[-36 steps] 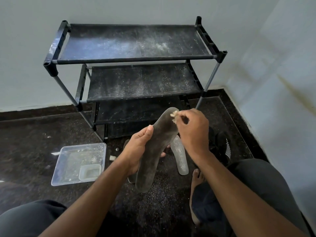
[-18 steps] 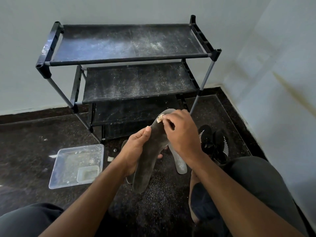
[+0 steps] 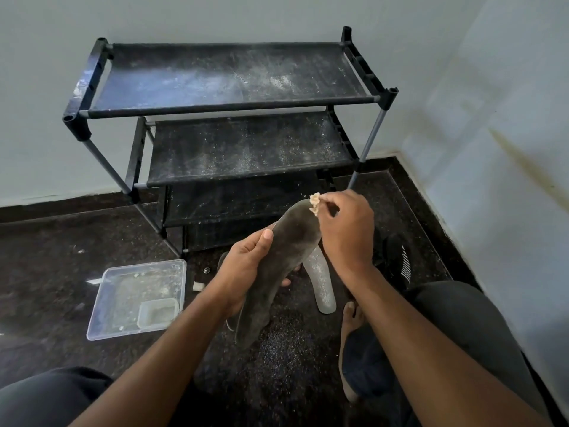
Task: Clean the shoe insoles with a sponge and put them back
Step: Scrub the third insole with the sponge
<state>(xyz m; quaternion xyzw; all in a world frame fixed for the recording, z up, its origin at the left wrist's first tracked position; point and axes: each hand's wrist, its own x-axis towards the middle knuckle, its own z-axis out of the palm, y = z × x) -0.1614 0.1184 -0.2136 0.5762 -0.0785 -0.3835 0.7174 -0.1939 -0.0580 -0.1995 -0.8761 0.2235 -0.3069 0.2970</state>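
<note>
My left hand (image 3: pixel 246 266) grips a dark grey insole (image 3: pixel 277 266) around its middle and holds it tilted above the floor, toe end up. My right hand (image 3: pixel 345 232) pinches a small crumbly beige sponge piece (image 3: pixel 314 202) against the insole's top edge. A second, pale insole (image 3: pixel 321 283) lies on the dark floor behind the held one, partly hidden. A black shoe with white stripes (image 3: pixel 398 260) sits on the floor to the right, mostly behind my right wrist.
A dusty black three-tier shoe rack (image 3: pixel 234 78) stands against the wall ahead. A clear plastic tray (image 3: pixel 135 298) with a small tub inside lies on the floor at the left. A bare foot (image 3: pixel 351 328) and my knees frame the bottom. White walls meet at the right corner.
My right hand slid the sponge down the insole and then back up to its top edge. The left hand kept its grip on the insole.
</note>
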